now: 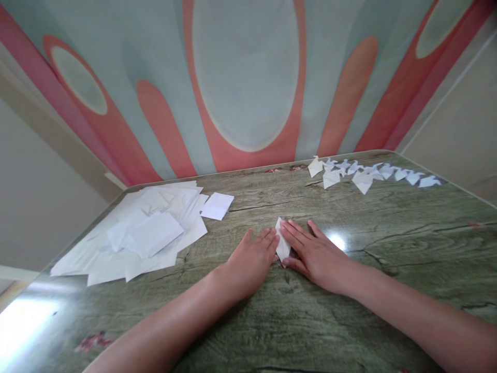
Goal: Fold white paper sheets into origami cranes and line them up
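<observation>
On the left of my desk (318,331), as seen from my head cam, there's a messy paper pile (155,235), and one of its sheets has a small block of print (158,210) on it. Too tiny and blurry for me to read, sorry.

The folded paper (284,248) I've got my hands on sits near the middle of the desk, between my two grips. It's a slim white kite shape, with its long axis running pretty much straight away from me. The far tip points at the painted wall (248,77) and leans a hair to the left; the near tip comes down toward me.

My left grip (256,259) comes in from the lower left, back of the hand up, fingers close together with their tips on the left edge of the paper. My thumb there is hidden, so can't tell if I'm pinching anything. My right grip (306,251) comes from the other side, laid flat and spread, fingertips on the upper right edge, thumb well apart from them down by the near tip. Both forearms reach forward and inward.

Small folded stack (217,206) just beside the pile, paper birds (364,181) along the far right.
</observation>
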`<state>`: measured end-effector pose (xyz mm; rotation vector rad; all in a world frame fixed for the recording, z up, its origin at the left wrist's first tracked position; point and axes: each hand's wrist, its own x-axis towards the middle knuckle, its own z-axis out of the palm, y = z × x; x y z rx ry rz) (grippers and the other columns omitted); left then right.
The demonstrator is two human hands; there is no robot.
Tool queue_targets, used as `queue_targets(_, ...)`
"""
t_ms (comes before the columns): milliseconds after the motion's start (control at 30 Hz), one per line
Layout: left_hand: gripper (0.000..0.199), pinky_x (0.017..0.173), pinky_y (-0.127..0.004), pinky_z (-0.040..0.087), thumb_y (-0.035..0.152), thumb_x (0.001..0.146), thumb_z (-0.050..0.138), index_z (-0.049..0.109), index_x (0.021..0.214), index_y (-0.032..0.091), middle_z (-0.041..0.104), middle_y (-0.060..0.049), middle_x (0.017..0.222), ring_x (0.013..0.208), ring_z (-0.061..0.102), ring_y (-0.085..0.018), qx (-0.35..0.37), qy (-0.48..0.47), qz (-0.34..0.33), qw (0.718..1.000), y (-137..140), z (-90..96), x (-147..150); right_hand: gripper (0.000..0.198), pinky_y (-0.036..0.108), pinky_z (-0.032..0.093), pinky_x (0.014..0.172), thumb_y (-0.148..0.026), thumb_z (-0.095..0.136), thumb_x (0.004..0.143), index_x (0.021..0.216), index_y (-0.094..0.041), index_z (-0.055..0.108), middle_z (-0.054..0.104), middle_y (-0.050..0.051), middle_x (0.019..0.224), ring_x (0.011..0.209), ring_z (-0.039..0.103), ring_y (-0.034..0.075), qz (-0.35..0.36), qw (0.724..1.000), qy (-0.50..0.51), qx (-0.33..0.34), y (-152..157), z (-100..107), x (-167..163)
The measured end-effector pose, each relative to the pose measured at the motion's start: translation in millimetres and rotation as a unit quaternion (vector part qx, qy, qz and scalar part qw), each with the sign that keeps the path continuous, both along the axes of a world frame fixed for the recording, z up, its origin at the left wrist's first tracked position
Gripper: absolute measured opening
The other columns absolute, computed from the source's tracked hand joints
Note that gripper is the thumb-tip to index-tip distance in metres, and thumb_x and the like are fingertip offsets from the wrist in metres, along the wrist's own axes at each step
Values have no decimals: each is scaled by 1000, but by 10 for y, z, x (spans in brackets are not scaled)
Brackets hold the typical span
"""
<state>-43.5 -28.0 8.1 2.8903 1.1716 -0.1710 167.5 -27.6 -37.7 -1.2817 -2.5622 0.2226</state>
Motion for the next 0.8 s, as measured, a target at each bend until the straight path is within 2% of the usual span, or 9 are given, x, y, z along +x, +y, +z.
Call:
queue_targets(100, 46, 109, -53, 28, 26, 98, 34, 38, 141, 12, 34, -15, 150, 140, 32, -28, -20, -3, -6, 1000, 21, 49, -17, 63, 61, 18, 111, -50, 35, 97, 149, -15, 25, 26, 14, 154, 143, 22, 27, -29, 1000, 2, 6, 36, 11, -13)
queue_targets(200, 46, 109, -52, 29, 26, 97, 37, 38, 141, 13, 37, -15, 149, 139, 33, -28, -32, -20, -11, 999, 42, 82, -17, 57, 61, 16, 112, -45, 30, 99, 150, -19, 24, 29, 11, 153, 143, 21, 25, -4, 1000, 14, 4, 92, 32, -57)
queue_targets(300, 45, 109, -51, 30, 26, 96, 41, 42, 138, 12, 42, -17, 146, 137, 37, -28, -36, -35, -11, 999, 62, 77, -3, 54, 60, 14, 113, -46, 26, 100, 148, -21, 30, 33, 9, 152, 143, 24, 24, 7, 1000, 16, -12, 182, 35, -65)
queue_targets(433, 35, 104, -45, 37, 24, 94, 45, 54, 126, 14, 55, -16, 135, 126, 49, -27, -13, -86, 3, 996, 99, 9, 46, 50, 58, 24, 110, -41, 26, 101, 145, -20, 36, 39, 11, 149, 139, 32, 24, -51, 997, 56, 8, 287, -14, 60)
queue_targets(533, 22, 96, -37, 44, 18, 93, 45, 64, 102, 16, 66, -12, 111, 107, 59, -23, -2, -165, 19, 986, 156, -71, 82, 39, 55, 35, 104, -32, 37, 99, 132, -22, 54, 52, 11, 139, 133, 43, 25, -83, 989, 101, 62, 291, -65, 177)
queue_targets(633, 18, 85, -32, 48, 15, 91, 46, 63, 83, 15, 65, -9, 92, 92, 60, -21, -8, -220, 42, 975, 222, -142, 89, 27, 52, 39, 100, -27, 52, 92, 115, -24, 66, 63, 8, 125, 126, 49, 27, -44, 988, 113, 93, 233, -91, 201)
queue_targets(700, 17, 80, -29, 49, 13, 90, 47, 62, 81, 15, 63, -7, 88, 87, 60, -19, -9, -234, 54, 971, 249, -173, 80, 26, 50, 41, 99, -25, 57, 89, 112, -24, 67, 65, 7, 121, 122, 51, 27, -25, 988, 122, 93, 186, -83, 160)
queue_targets(800, 14, 78, -26, 49, 12, 89, 49, 62, 88, 16, 63, -5, 91, 87, 60, -17, -11, -251, 65, 966, 254, -191, 68, 24, 47, 43, 96, -25, 60, 87, 109, -23, 68, 66, 7, 115, 114, 56, 25, -20, 986, 143, 80, 147, -51, 77)
